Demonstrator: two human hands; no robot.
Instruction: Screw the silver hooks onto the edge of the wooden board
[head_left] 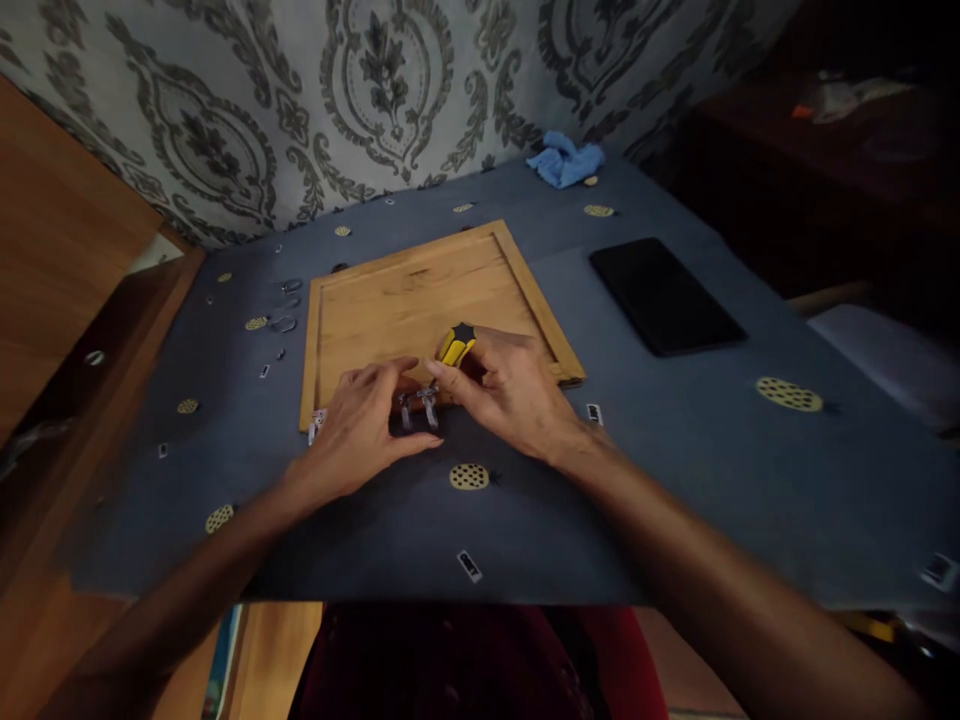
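Note:
My right hand [517, 385] is closed around a screwdriver [457, 345] with a yellow and black handle, tilted with its shaft pointing down. Below it, two small metal hooks [429, 408] stick out at the near edge of a framed wooden board [405, 300] lying on the table. My left hand [360, 415] rests at that same edge, left of the hooks. Its fingers lie over the board while its thumb stretches out in front, leaving a gap around the hooks. The screwdriver's tip is too small to make out against the metal.
Several metal hooks [285, 303] lie left of the board on the blue tablecloth [525, 530]. A black tablet-like slab [666, 295] is to the right. A crumpled blue cloth [564, 160] sits at the back by the patterned wall. A wooden cabinet [60, 240] borders the left side.

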